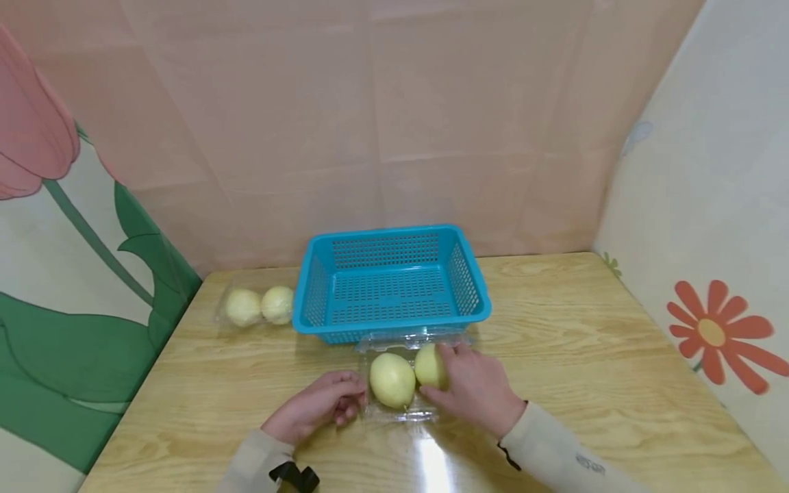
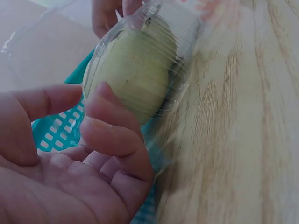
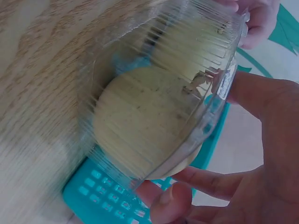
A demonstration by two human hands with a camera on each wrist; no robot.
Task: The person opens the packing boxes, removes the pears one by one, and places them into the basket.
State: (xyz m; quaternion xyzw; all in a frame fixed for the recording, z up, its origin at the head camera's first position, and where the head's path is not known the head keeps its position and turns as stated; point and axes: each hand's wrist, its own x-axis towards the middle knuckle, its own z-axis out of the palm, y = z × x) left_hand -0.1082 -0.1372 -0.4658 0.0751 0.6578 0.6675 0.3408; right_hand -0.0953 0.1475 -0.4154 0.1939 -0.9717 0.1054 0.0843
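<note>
Two round yellow-green pears, a left pear (image 1: 392,381) and a right pear (image 1: 429,366), sit side by side in a clear plastic container (image 1: 420,415) on the table. Its transparent lid is folded back toward the blue basket. My right hand (image 1: 474,387) reaches over the container's right end and holds the right pear between thumb and fingers. In the right wrist view the thumb passes over the near rim, beside a pear (image 3: 145,116) seen through the ribbed wall. At the left end, my left hand (image 1: 323,404) pinches the container's edge, the other fingers curled below.
A blue perforated basket (image 1: 391,322) stands directly behind the container, with nothing visible inside. Left of it, a second clear pack holds two pale fruits (image 1: 243,307). The wooden table (image 1: 592,356) meets a pink back wall and flower-patterned sides.
</note>
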